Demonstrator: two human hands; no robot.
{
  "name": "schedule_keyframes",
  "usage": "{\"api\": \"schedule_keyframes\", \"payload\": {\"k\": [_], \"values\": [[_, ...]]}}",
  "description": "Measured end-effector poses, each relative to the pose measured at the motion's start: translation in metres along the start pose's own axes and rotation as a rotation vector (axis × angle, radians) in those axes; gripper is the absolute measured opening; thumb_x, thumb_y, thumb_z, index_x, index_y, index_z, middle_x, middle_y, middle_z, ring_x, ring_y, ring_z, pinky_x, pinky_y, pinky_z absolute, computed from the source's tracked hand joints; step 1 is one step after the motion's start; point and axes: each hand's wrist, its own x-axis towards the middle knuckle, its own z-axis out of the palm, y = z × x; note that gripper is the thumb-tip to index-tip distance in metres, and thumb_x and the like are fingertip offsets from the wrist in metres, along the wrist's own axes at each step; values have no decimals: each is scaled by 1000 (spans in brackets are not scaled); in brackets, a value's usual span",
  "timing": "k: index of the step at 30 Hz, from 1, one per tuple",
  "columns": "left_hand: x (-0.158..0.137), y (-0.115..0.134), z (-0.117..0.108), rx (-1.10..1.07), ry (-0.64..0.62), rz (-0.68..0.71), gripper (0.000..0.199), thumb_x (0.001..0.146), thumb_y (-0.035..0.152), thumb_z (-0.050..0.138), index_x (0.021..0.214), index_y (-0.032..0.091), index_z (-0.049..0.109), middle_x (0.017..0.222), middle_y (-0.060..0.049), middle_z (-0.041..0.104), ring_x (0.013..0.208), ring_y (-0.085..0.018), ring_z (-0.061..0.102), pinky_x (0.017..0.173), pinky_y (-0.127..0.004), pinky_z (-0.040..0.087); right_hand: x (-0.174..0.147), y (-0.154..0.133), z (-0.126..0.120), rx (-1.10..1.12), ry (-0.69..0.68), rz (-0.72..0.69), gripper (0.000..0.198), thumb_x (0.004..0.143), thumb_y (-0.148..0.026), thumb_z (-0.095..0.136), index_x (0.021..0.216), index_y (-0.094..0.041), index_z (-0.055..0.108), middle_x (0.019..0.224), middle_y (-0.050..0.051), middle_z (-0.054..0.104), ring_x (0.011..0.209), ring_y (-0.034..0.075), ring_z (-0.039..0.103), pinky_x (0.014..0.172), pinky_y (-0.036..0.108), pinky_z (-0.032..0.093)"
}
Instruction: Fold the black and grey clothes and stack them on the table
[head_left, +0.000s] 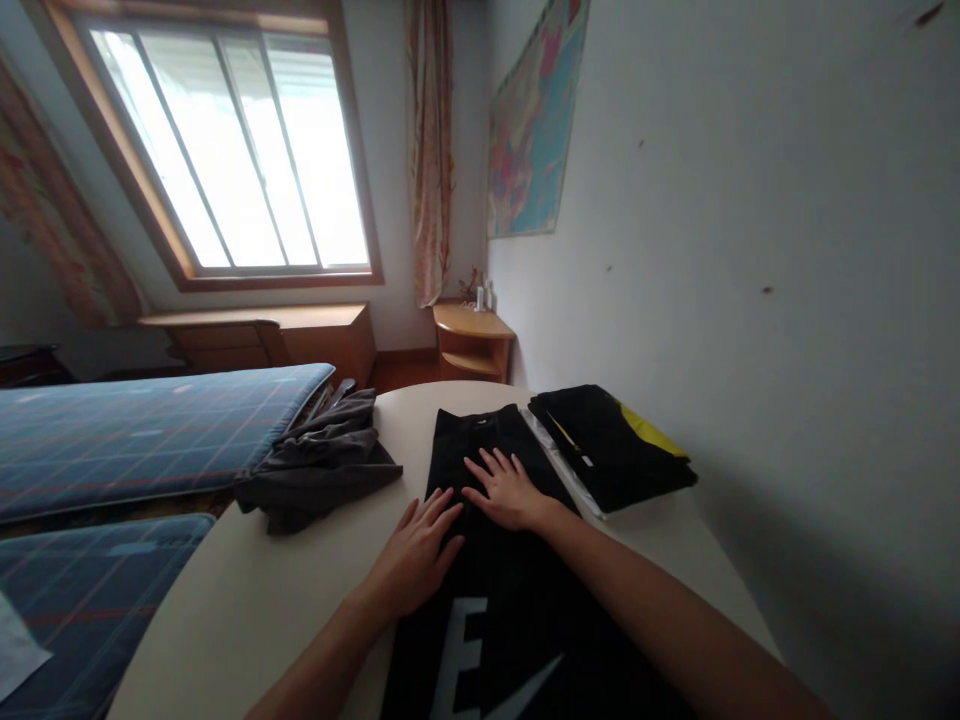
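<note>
**Two flat palms on a long black garment**

One black garment (510, 600) with large white lettering lies lengthwise down the middle of the pale round table (240, 600), its near end running out of view at the bottom edge. Both hands press on its upper half: the left hand (415, 560) lies flat with fingers spread over the garment's left edge, and the right hand (508, 490) lies flat just beyond it, fingers splayed toward the far end. Neither hand grasps anything; the cloth sits under the palms, not between the fingers.

Likely trouble: with only downward pressure, the smooth fabric could slide on the tabletop or bunch into creases between the two palms if either hand drags.

A crumpled grey garment (322, 465) lies near the left hand, by the blue plaid mattress (135, 430). A folded black and yellow garment (611, 445) rests to the right, near the wall.
</note>
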Motion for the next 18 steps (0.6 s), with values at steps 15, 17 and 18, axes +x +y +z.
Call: {"api": "schedule_keyframes", "payload": {"k": [15,17,18], "values": [[-15,28,-47,153,-3,-348,17,87,32,58,98,20,59,105,-10,67,103,-30,64,85,-39,49,67,7,10,75,217,148,66,97,-64,38,153,-29,40,163,9,30,151,34,18,119,56,7],[-17,26,-47,141,-57,-369,15,87,24,53,101,20,56,101,-10,69,99,-29,67,80,-37,49,68,8,11,93,268,137,61,98,-59,41,149,-27,45,160,10,36,149,33,23,118,57,10],[-18,25,-46,143,-80,-374,16,87,20,51,102,19,55,100,-11,70,98,-30,68,79,-36,49,67,7,10,98,295,129,58,98,-56,42,147,-26,48,158,11,39,147,32,27,118,57,12]]}}
